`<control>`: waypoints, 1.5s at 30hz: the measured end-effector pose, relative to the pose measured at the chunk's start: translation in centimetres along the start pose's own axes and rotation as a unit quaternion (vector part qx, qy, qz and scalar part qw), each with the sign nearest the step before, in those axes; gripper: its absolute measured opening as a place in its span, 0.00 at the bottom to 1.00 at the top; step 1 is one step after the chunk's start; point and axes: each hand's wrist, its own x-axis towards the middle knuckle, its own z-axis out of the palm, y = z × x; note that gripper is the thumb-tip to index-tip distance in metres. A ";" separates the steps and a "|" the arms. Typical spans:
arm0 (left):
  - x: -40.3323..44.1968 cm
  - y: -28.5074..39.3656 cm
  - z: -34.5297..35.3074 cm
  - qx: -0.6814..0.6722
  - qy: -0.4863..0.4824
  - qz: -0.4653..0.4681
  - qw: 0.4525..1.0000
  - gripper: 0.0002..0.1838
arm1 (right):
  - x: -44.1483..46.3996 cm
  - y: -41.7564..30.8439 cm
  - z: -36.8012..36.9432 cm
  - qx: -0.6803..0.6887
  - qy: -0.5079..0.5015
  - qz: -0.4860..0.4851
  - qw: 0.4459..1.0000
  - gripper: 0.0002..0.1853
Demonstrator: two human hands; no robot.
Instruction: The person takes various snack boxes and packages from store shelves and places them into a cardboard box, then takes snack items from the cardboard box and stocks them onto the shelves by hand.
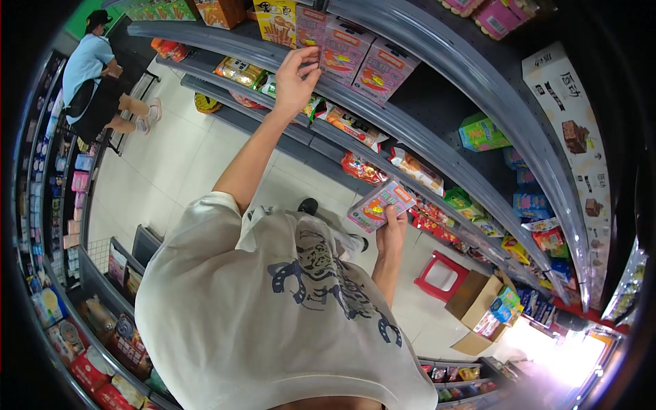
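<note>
My left hand is raised to the upper shelf, its fingers bent together against the lower part of a pink snack box. Whether the fingertips reach around its side is hard to see. More pink boxes of the same kind, such as this upright pink box, stand beside it to the right. Lower down, in front of my shirt, my right hand grips another pink snack box by its right end, with the thumb over the printed face.
Bagged snacks fill the lower shelves. A yellow box stands left of the pink ones. On the floor are a red stool and an open carton with packages inside. Another person sits at the far left, near other shelves.
</note>
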 end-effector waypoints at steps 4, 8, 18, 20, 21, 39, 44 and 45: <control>-2.0 2.6 -1.4 0.177 0.047 0.120 0.976 0.21 | 0.7 -0.3 0.7 -0.039 0.000 -0.024 0.999 0.20; -8.2 6.6 -0.9 -0.014 -0.132 -0.075 0.988 0.22 | 2.2 -1.8 4.7 -0.121 -0.029 -0.077 0.989 0.21; -8.9 9.3 -2.0 -0.021 -0.204 -0.074 0.976 0.26 | 4.9 -3.6 14.1 -0.197 -0.149 -0.114 0.962 0.29; -7.8 9.0 -2.9 -0.059 -0.224 -0.082 0.969 0.25 | 5.8 -3.1 14.5 -0.207 -0.172 -0.155 0.950 0.31; -7.2 8.7 -3.4 -0.028 -0.209 -0.059 0.976 0.23 | 6.0 -2.8 14.6 -0.212 -0.181 -0.176 0.944 0.32; 6.0 -1.1 -8.1 -0.034 0.032 -0.015 0.999 0.22 | 1.0 -0.2 0.3 -0.321 0.042 0.008 0.946 0.16; 6.7 -1.6 -7.6 -0.044 0.009 -0.010 0.999 0.22 | 1.7 -0.9 2.0 -0.295 0.046 0.013 0.954 0.16; 6.7 -1.6 -7.3 -0.044 0.007 -0.010 0.999 0.22 | 2.0 -0.7 2.2 -0.293 0.037 0.017 0.955 0.16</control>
